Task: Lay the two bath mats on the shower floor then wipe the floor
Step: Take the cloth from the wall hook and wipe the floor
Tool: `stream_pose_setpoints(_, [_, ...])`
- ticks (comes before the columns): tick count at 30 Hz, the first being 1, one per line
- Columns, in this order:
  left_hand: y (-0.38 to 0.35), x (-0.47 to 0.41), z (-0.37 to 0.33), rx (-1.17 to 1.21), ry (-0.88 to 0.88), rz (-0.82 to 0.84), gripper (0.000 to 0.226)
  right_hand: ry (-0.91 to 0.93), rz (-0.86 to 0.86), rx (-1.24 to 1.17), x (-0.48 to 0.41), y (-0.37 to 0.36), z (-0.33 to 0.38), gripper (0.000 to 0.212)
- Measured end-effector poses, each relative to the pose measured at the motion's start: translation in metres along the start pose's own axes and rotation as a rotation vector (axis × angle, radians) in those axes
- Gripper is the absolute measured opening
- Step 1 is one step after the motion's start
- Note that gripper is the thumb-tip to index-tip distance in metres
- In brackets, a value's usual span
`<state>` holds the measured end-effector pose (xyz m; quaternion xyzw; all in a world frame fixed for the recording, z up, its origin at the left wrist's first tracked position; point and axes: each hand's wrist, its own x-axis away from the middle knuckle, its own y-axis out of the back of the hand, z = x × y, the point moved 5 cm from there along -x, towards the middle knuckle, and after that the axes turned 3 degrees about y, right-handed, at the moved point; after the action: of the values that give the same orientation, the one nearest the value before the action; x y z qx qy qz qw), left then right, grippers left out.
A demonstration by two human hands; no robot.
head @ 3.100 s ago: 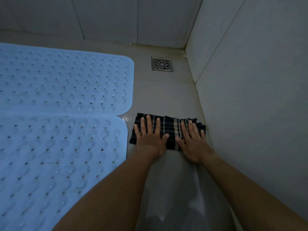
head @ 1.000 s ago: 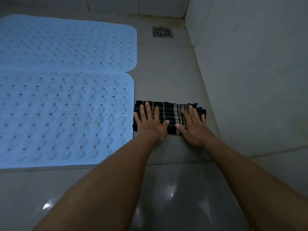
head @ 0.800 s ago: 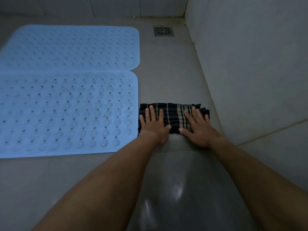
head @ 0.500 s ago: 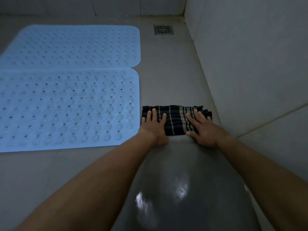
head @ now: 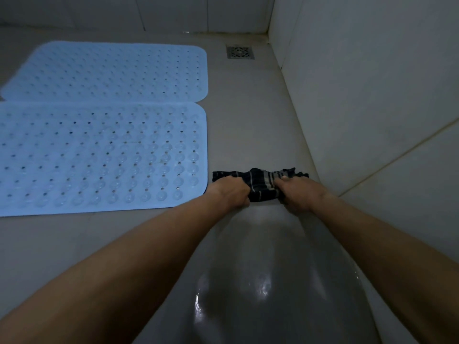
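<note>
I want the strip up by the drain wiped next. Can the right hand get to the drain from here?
Probably yes: bare floor runs clear from the right hand to the drain, though it's far and needs a lean forward.

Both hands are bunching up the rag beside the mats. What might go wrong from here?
The floor's wet patch lies right under the arms, so slipping seems possible. The left hand grips the checked cloth right beside the near mat; a sideways pull might lift the mat's edge.

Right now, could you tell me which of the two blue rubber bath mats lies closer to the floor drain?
The far blue rubber bath mat; the metal floor drain sits beside its right end.
</note>
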<state>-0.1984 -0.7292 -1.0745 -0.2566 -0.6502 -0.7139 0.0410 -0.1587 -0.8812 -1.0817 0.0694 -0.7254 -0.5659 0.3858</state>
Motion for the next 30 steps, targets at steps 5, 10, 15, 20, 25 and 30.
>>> stream_pose_setpoints(5, [-0.004,0.027,-0.007,0.112,-0.063,-0.011,0.034,0.036,0.043,0.01,0.02,0.005,0.011,0.036])
stream_pose_setpoints(10, [-0.008,0.06,-0.012,0.09,-0.037,-0.033,0.036,0.063,0.086,-0.024,0.037,0.001,0.03,0.035])
stream_pose_setpoints(15, [-0.02,0.088,-0.022,-0.101,-0.076,-0.037,0.04,0.057,0.288,-0.084,0.043,0.001,0.043,0.047])
stream_pose_setpoints(20, [-0.008,0.079,-0.017,-0.018,0.084,-0.316,0.034,-0.004,0.433,-0.086,0.044,0.008,0.034,0.069])
stream_pose_setpoints(25, [-0.068,0.063,-0.028,0.277,0.206,-0.216,0.059,0.027,0.436,-0.153,0.041,-0.002,0.038,0.075])
stream_pose_setpoints(30, [-0.091,0.069,-0.028,0.283,0.211,-0.283,0.061,0.027,0.49,-0.06,0.043,0.0,0.03,0.07])
